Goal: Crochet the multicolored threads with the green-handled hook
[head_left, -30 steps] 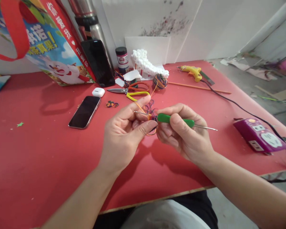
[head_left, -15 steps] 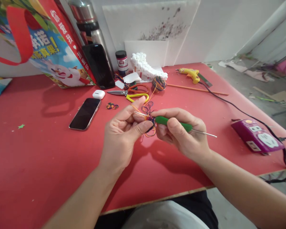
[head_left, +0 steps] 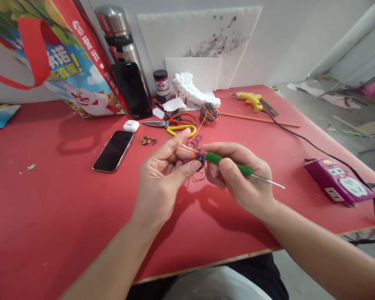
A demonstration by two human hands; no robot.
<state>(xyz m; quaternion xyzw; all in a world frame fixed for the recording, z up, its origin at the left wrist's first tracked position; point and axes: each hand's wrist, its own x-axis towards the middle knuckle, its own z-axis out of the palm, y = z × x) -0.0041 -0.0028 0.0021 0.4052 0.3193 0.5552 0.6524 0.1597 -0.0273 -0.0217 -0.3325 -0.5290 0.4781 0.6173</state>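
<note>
My right hand (head_left: 242, 173) is closed round the green handle of a crochet hook (head_left: 215, 158), which has a metal shaft at both ends. Its left-hand shaft passes into a small piece of multicoloured crochet work (head_left: 200, 157). That piece is pinched between the thumb and fingers of my left hand (head_left: 162, 171), which partly hide it. Orange yarn runs over the raised left index finger. Loose loops of dark and orange yarn hang about the work. Beyond the hands lies a multicoloured yarn ball (head_left: 209, 112), with a strand leading towards me.
Scissors (head_left: 171, 124), a phone (head_left: 114, 151), an earbud case (head_left: 131, 126) and a small crocheted bit (head_left: 148, 141) lie on the red table (head_left: 65, 216). Behind stand a gift bag (head_left: 90, 75), a flask (head_left: 133, 54) and a jar (head_left: 161, 85). On the right are a glue gun (head_left: 251, 100) and a purple box (head_left: 339, 181).
The view has shifted slightly, so everything sits a little lower and to the right. Both hands keep their hold on the hook and the crochet work, with hardly any change of pose.
</note>
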